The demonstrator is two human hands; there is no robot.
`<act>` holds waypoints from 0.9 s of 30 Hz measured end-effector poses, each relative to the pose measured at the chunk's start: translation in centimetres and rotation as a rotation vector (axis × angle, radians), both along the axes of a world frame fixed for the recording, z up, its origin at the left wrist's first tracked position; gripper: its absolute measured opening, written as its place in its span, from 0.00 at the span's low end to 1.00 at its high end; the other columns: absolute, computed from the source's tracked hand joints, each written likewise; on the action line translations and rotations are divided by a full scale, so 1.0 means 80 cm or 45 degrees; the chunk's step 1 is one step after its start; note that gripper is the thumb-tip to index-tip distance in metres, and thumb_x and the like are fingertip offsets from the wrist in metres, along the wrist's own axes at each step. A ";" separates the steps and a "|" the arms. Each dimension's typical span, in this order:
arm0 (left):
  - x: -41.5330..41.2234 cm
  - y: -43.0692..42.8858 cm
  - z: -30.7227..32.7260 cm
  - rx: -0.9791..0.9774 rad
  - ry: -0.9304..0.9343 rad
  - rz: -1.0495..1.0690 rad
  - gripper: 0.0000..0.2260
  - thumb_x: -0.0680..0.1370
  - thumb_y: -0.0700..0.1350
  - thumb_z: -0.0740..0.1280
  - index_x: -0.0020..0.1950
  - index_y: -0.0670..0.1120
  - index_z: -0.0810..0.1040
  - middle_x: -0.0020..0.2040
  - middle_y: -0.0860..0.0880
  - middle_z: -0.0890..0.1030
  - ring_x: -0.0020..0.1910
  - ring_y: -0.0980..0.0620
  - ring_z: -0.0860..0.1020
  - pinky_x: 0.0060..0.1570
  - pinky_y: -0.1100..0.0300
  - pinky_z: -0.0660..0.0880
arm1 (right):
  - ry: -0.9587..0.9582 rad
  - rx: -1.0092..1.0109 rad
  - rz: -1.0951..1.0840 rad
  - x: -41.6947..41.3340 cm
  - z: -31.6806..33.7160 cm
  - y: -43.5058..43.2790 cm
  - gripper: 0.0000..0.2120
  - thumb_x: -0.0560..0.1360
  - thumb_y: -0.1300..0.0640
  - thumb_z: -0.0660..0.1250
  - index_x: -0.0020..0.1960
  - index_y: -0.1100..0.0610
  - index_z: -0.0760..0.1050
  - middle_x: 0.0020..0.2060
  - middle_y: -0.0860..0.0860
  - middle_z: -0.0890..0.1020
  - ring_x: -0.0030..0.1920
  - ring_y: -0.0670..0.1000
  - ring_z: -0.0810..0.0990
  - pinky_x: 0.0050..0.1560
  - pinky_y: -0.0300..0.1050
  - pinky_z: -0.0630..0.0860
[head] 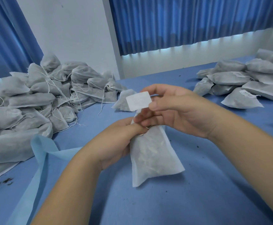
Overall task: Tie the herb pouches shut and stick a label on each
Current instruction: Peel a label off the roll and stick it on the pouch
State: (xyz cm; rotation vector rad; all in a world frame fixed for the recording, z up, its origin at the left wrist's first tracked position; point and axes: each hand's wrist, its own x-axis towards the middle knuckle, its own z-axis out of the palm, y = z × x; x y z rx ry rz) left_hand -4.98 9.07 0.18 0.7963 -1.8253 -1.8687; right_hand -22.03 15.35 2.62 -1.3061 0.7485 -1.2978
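Fingers of the right hand (178,111) pinch a white label (138,101) just above the herb pouch (152,153), whose neck the left hand (116,142) grips. The pouch's lower end rests on the blue surface (197,192), between a stringed pile (35,98) at left and a labelled pile (246,82) at right.

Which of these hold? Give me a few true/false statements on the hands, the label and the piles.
1. The right hand pinches a white label. True.
2. The left hand grips a pouch near its top. True.
3. The label is already stuck on that pouch. False: it is held up in the right hand's fingers, above the pouch.
4. The left pile shows printed labels. False: it shows loose strings, and the printed labels are on the right pile.
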 end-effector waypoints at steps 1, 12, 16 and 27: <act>0.000 -0.001 0.000 0.020 0.012 -0.008 0.10 0.80 0.37 0.61 0.55 0.41 0.80 0.45 0.48 0.85 0.44 0.54 0.83 0.44 0.61 0.81 | 0.003 -0.004 -0.042 0.001 -0.001 -0.001 0.13 0.70 0.65 0.64 0.54 0.61 0.75 0.41 0.62 0.80 0.48 0.62 0.83 0.48 0.47 0.81; 0.011 0.000 0.011 0.196 0.115 -0.170 0.12 0.69 0.38 0.63 0.51 0.40 0.80 0.45 0.44 0.84 0.43 0.49 0.83 0.40 0.58 0.80 | 0.589 -0.426 -0.615 0.016 -0.010 -0.001 0.11 0.73 0.71 0.66 0.44 0.56 0.79 0.40 0.56 0.84 0.44 0.58 0.83 0.50 0.54 0.80; 0.016 -0.003 0.014 0.219 0.178 -0.218 0.13 0.71 0.38 0.63 0.53 0.40 0.80 0.46 0.44 0.83 0.44 0.49 0.83 0.41 0.56 0.80 | 0.778 -0.630 -0.764 0.021 -0.012 0.001 0.10 0.71 0.70 0.67 0.43 0.56 0.80 0.38 0.51 0.83 0.41 0.50 0.82 0.48 0.50 0.79; 0.022 -0.009 0.017 0.277 0.323 -0.247 0.13 0.71 0.37 0.62 0.50 0.41 0.85 0.48 0.43 0.83 0.46 0.48 0.83 0.44 0.57 0.80 | 1.425 -1.034 -0.826 0.014 -0.003 0.008 0.11 0.71 0.67 0.67 0.47 0.57 0.85 0.43 0.51 0.82 0.42 0.52 0.81 0.43 0.49 0.76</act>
